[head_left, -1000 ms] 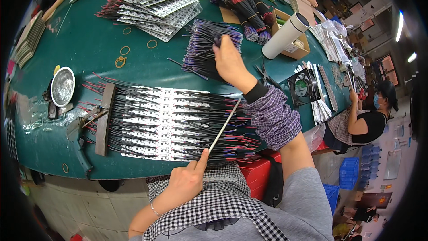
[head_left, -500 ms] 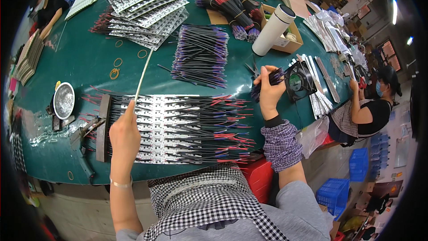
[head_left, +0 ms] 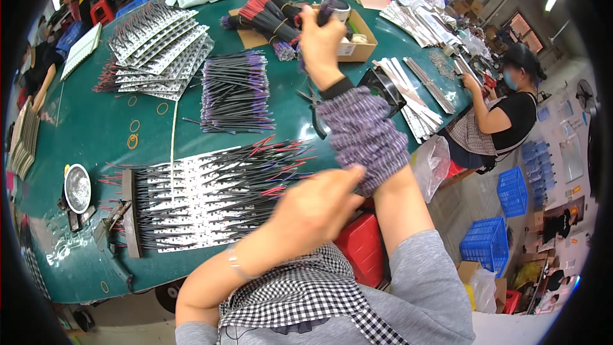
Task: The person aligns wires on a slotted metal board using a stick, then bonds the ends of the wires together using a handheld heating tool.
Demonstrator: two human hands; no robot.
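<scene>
My right hand (head_left: 321,43) is raised over the far middle of the table, its fingers closed round a dark bundle of wires (head_left: 327,9). Behind it, the white bottle (head_left: 344,15) is mostly hidden beside a cardboard box (head_left: 361,50). My left hand (head_left: 313,209) crosses in front of my body, blurred, its fingertips at the lower edge of the purple sleeve cover (head_left: 367,134) on my right arm. White boards with black wires (head_left: 207,195) lie in front of me. A thin pale stick (head_left: 173,147) rests with its near end on them.
Pliers (head_left: 313,112) and a black fan (head_left: 382,89) lie right of a stack of purple-tipped wires (head_left: 235,92). Stacked wired boards (head_left: 159,51) stand far left. A metal bar (head_left: 131,214) and a round silver dish (head_left: 78,188) are at left. A co-worker (head_left: 504,102) sits at right.
My left hand has let go of the pale stick and swung right to my right sleeve. My right hand has moved away from me and left, to the bottle and box. The view has shifted.
</scene>
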